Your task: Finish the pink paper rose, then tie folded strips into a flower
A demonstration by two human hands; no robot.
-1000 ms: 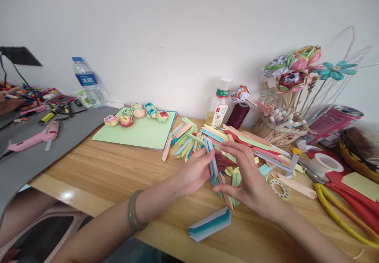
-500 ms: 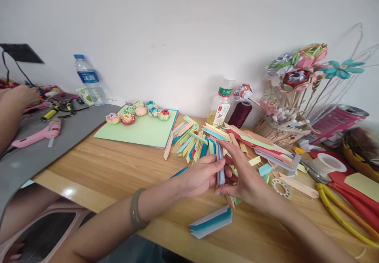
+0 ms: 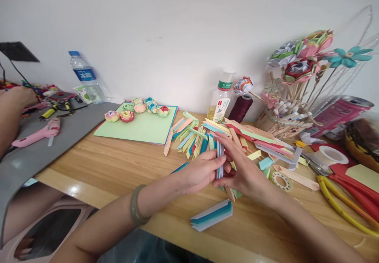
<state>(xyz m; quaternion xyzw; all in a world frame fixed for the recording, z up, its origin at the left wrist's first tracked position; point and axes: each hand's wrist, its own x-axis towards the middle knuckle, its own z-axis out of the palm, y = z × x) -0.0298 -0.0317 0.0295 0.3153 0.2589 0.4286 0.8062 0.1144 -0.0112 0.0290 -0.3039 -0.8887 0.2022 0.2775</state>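
Blue and white paper strips (image 3: 220, 164), folded and stacked, stand on end between the person's two hands, just above the desk (image 3: 118, 162). The left hand (image 3: 204, 172), a greenish bangle (image 3: 136, 205) on its wrist, is clamped on them, thumb laid across the near face. The right hand (image 3: 248, 170) curves around their other side, fingers near the top end and thumb near the bottom; whether it presses on them, I cannot tell. Another folded blue-and-white bundle (image 3: 211, 215) lies in front of the hands, close to the desk's near edge. Beyond them spreads a heap of coloured folded strips (image 3: 189, 138); left of it, small paper flowers (image 3: 126, 116) rest on a pale green sheet (image 3: 133, 132). A tape roll (image 3: 291, 182) lies right of the right hand, with yellow-and-red-handled scissors (image 3: 324, 194) farther right. At far left, a co-worker's arm (image 3: 10, 113) reaches over a grey mat (image 3: 71, 130) bearing a pink glue gun (image 3: 37, 134).
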